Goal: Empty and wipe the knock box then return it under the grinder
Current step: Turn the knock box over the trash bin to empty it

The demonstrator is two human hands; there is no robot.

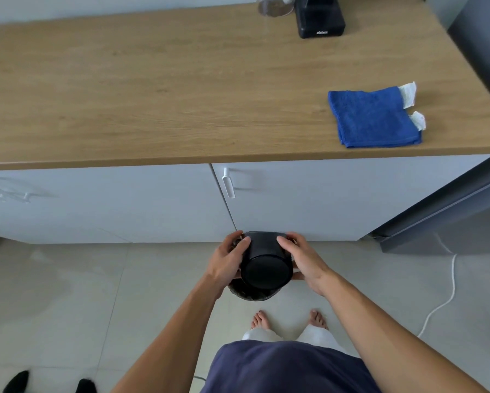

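Note:
The black round knock box is turned upside down, its flat base facing me, low in front of the white cabinets. My left hand grips its left side and my right hand grips its right side. Directly beneath it a dark bin lined with a bag shows partly on the floor. On the wooden counter, a folded blue cloth lies at the right. The black grinder stands at the back of the counter.
A glass container stands left of the grinder. A cabinet door handle sticks out above the box. A grey appliance stands at the right, with a white cable trailing over the tiled floor. My bare feet are below the bin.

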